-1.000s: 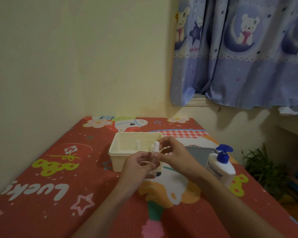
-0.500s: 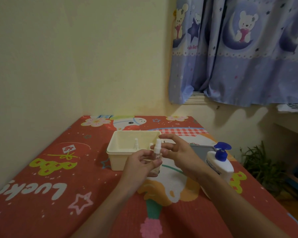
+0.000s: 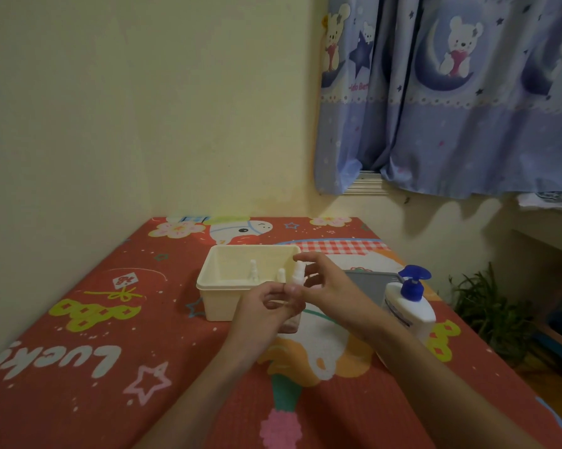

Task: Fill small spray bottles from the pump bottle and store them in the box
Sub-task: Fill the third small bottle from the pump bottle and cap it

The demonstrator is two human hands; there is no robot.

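Observation:
Both hands meet in front of the cream plastic box (image 3: pixel 219 304) on the red patterned table. My left hand (image 3: pixel 263 307) grips the clear body of a small spray bottle, mostly hidden by the fingers. My right hand (image 3: pixel 326 286) pinches its white spray cap (image 3: pixel 298 274) from the right. Two more small spray bottles (image 3: pixel 253 271) stand upright inside the box; the second (image 3: pixel 281 274) is near the front wall. The white pump bottle (image 3: pixel 409 311) with a blue pump head stands to the right, behind my right forearm.
A grey tray (image 3: pixel 368 281) lies between the box and the pump bottle. The wall runs along the table's left and far edges. A blue bear-print curtain (image 3: pixel 451 92) hangs at the upper right, and a green plant (image 3: pixel 490 309) sits beyond the table's right edge.
The view has tilted slightly. My right hand's fingers have shifted on the white cap atop the small bottle, which stays held in front of the box.

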